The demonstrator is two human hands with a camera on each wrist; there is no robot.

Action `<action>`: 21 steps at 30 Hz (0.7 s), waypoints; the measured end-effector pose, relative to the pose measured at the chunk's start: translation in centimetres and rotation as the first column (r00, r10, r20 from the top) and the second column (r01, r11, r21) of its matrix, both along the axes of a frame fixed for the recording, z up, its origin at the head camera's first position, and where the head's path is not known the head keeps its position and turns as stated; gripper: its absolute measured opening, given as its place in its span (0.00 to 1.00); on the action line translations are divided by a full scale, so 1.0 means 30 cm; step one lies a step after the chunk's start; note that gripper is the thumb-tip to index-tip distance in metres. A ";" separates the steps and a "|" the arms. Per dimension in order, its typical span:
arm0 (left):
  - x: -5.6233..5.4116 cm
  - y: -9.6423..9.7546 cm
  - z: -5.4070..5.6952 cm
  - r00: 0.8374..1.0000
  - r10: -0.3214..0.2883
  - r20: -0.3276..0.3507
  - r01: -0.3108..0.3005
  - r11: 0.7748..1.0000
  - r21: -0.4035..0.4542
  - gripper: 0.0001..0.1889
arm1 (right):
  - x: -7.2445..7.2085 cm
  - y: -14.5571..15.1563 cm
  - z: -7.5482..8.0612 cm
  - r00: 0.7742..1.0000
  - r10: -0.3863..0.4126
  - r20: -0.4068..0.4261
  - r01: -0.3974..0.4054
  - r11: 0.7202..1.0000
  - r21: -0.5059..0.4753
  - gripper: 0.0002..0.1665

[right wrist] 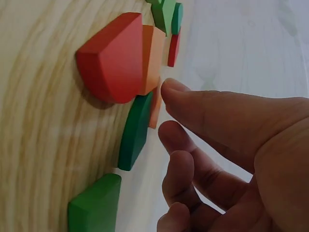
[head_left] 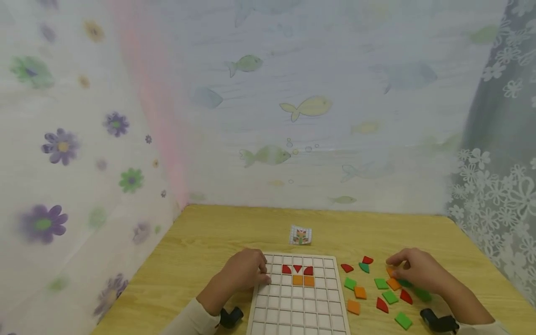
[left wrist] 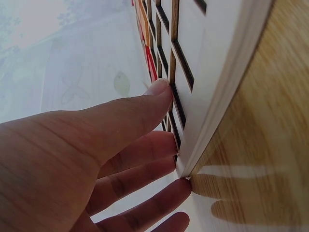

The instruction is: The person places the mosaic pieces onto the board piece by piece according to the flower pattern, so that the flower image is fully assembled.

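Note:
A white gridded board [head_left: 286, 304] lies on the table, with red pieces [head_left: 308, 270] and two orange squares [head_left: 309, 281] in its upper cells. My left hand [head_left: 243, 272] rests at the board's upper left edge. In the left wrist view its thumb [left wrist: 130, 113] touches the grid and the other fingers lie along the edge. My right hand [head_left: 423, 272] hovers over loose pieces on the right, thumb and index finger apart, holding nothing. Close to its fingertips in the right wrist view are orange pieces [right wrist: 152, 60], a dark green piece [right wrist: 135, 133] and a red rounded piece [right wrist: 111, 63].
Loose green squares [head_left: 404, 320], orange squares [head_left: 353, 306] and red pieces [head_left: 382, 304] are scattered right of the board. A small printed pattern card [head_left: 300, 236] lies beyond the board. Patterned curtains [head_left: 268, 116] surround the wooden table [head_left: 217, 228].

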State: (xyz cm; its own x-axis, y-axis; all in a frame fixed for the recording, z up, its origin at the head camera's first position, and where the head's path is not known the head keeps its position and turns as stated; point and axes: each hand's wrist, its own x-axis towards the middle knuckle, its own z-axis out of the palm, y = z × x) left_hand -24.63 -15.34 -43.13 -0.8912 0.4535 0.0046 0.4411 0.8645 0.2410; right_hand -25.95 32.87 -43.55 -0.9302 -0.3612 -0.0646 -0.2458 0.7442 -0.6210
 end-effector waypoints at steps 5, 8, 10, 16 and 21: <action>-0.005 0.005 -0.010 1.000 0.012 -0.003 -0.012 1.000 -0.008 0.12 | 0.000 0.010 -0.014 0.999 0.034 0.001 -0.034 0.999 0.002 0.16; -0.003 0.002 -0.009 1.000 0.010 -0.008 -0.010 1.000 -0.004 0.11 | -0.002 0.007 -0.013 1.000 0.027 0.010 -0.027 1.000 0.004 0.15; -0.001 0.000 -0.007 1.000 0.003 -0.011 -0.003 1.000 -0.004 0.11 | -0.004 0.005 -0.012 1.000 0.023 0.015 -0.023 1.000 0.009 0.15; 0.000 -0.001 0.002 1.000 -0.004 -0.016 0.004 1.000 0.006 0.11 | -0.005 0.008 -0.009 0.999 0.025 0.021 -0.026 1.000 0.018 0.15; 0.005 0.002 0.007 1.000 -0.014 -0.022 0.014 1.000 0.006 0.11 | -0.001 0.010 -0.004 0.999 0.036 0.027 -0.036 0.999 0.011 0.17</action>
State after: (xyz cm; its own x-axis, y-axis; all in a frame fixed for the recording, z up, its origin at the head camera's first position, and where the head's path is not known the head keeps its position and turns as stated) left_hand -24.49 -15.29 -42.91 -0.8843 0.4661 0.0265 0.4586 0.8567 0.2363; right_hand -25.99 33.17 -43.67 -0.9146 -0.3934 -0.0940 -0.2556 0.7424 -0.6193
